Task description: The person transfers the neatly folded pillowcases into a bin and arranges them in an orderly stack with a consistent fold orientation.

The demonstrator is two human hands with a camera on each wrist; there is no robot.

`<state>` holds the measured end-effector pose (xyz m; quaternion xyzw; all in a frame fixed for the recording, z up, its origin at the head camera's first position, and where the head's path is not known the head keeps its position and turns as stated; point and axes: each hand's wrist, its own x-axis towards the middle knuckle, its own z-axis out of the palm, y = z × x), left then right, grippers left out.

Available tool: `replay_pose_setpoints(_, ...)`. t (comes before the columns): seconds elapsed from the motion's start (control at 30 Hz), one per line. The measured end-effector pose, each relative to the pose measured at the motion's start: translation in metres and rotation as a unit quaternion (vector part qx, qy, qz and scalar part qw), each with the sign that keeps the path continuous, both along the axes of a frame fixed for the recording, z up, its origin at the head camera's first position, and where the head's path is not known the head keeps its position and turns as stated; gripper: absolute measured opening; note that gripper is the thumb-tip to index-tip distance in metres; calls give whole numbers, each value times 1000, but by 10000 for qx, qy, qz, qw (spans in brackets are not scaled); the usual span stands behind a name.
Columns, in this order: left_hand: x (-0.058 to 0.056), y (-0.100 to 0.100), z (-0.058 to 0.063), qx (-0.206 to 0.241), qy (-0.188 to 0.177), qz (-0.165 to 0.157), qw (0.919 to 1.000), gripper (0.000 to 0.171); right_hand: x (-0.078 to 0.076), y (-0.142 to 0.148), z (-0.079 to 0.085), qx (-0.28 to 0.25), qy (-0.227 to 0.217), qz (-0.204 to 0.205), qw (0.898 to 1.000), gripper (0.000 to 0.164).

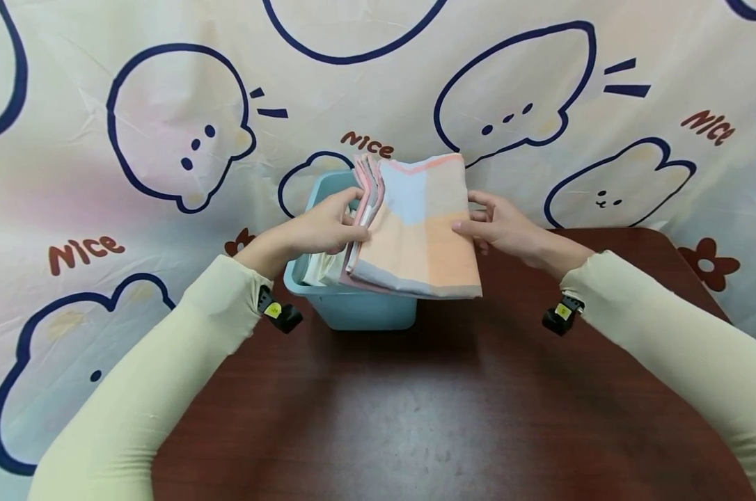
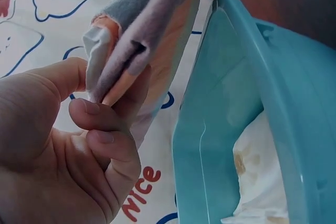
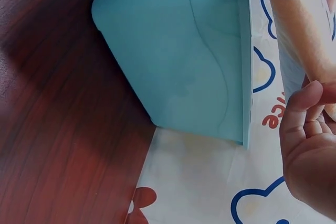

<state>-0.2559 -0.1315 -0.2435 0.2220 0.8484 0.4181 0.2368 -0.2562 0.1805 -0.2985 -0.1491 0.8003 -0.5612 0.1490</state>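
Note:
A folded checked cloth (image 1: pixel 447 243) in peach, grey, pale blue and pink hangs between both hands, in front of and above the blue plastic bin (image 1: pixel 365 309). My left hand (image 1: pixel 324 223) pinches its left side, where several folded layers bunch together. In the left wrist view the thumb and fingers of the left hand (image 2: pixel 100 135) close on the layered edge. My right hand (image 1: pixel 500 226) pinches the right edge, thumb in front and fingers behind. White cloth (image 2: pixel 260 177) with brownish patches lies inside the bin, partly hidden by the held cloth in the head view.
The bin stands on a dark reddish-brown wooden table (image 1: pixel 384 417), near its back edge. Behind it hangs a pale backdrop (image 1: pixel 353 97) with blue cartoon outlines and red lettering. A small black camera is strapped to each wrist.

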Motion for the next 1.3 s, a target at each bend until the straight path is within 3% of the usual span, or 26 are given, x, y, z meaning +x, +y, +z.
replay_pose_setpoints(1.3, -24, -40, 1, -748, 358, 517, 9952, 58, -23, -51, 6, -127, 32, 145, 9998, 59)
